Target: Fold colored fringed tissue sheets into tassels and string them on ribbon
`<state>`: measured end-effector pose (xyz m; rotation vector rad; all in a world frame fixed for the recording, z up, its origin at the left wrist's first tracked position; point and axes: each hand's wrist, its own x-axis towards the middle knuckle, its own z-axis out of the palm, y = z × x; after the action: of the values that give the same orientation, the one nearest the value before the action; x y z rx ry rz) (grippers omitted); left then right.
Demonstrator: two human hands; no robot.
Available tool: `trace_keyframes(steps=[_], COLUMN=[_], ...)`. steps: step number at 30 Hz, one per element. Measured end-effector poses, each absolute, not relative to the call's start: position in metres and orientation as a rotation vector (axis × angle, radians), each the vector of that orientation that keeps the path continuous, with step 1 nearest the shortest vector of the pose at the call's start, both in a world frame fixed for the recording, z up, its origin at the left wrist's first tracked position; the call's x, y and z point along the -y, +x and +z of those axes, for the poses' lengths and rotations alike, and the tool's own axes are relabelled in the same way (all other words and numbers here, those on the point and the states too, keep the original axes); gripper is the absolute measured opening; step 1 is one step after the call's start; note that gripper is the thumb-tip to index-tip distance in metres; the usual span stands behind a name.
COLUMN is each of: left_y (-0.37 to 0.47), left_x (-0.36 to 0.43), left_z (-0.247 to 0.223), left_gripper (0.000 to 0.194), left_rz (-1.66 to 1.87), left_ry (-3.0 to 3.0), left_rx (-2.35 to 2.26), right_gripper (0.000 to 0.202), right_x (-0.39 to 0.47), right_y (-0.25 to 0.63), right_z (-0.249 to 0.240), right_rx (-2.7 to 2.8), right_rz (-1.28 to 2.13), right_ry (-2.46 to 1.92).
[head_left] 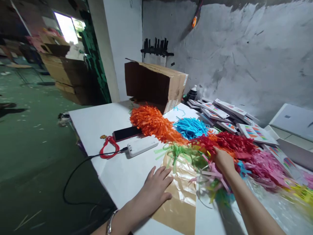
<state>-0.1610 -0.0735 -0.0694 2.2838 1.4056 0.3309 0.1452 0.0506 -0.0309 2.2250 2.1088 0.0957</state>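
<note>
My left hand (156, 191) lies with spread fingers on the left edge of a tan, shiny bag (179, 202) and holds nothing. Green paper strips (179, 151) rest across the bag's top end. My right hand (223, 161) reaches into the pile of shredded paper, at the red strips (205, 143); its fingertips are hidden there, so what they hold cannot be made out. Orange strips (149, 120) and blue strips (192, 128) lie farther back. Pink strips (266, 168) are to the right of my right hand.
An open cardboard box (177, 86) lies on its side at the back. A phone (127, 133) and a white power bank (143, 146) with a black cable lie at the left. Flat printed boxes (256, 133) are stacked by the wall. Clear plastic (276, 205) lies front right.
</note>
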Motion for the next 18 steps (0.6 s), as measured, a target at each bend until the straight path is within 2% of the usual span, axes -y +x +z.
trace_keyframes(steps=[7,11,14,18], left_y=[-0.163,-0.162,-0.161,-0.161], left_x=[0.073,0.072,0.071,0.069], left_z=[-0.074,-0.072,-0.074,-0.078], left_gripper=[0.040,0.044,0.048,0.046], left_rz=[0.364,0.279,0.255,0.265], left_ry=[2.282,2.271,2.279,2.287], left_rx=[-1.409,-1.421,-1.436,-1.434], right_gripper=[0.030,0.043,0.044,0.046], right_x=[-0.044,-0.026,-0.013,-0.017], right_y=[0.162,0.135,0.089,0.025], right_z=[-0.014,0.023,0.031,-0.001], right_rx=[-2.100,-2.201,-2.417,-2.613], right_rz=[0.104,0.180,0.179,0.002], right_ry=[2.288,2.288,2.072,1.558])
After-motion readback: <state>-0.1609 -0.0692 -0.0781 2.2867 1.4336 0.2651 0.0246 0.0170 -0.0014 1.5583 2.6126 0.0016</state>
